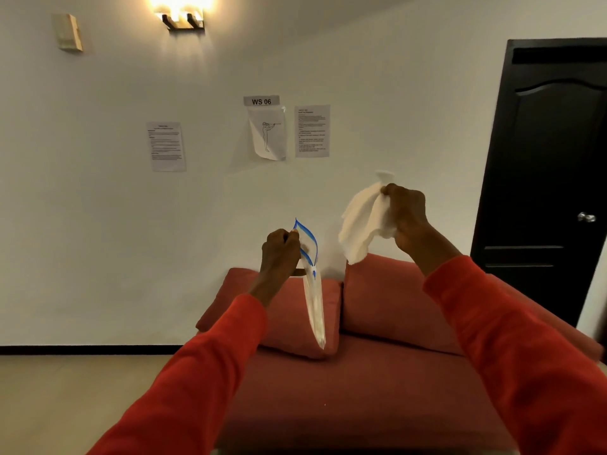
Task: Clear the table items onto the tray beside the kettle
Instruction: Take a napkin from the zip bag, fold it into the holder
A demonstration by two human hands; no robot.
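My left hand (279,251) pinching one blue-zip clear bag (313,307) hanging open, my right hand (405,215) gripping one white napkin (361,224), both raised above two red cushions (394,300), three papers (167,146) on wall

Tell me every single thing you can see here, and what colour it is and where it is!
zip bag: 1, clear with a blue seal, hanging from the left hand
tissue: 1, white, crumpled in the right hand
sofa: 1, red, below the hands against the wall
cushions: 2, red, at the sofa's back
papers: 3, white, on the wall
sign: 1, reads WS 06, above the middle paper
lamp: 1, lit, high on the wall
door: 1, black, right
floor: beige, lower left
sleeves: 2, red
left hand: pinching the bag's top
right hand: gripping the tissue
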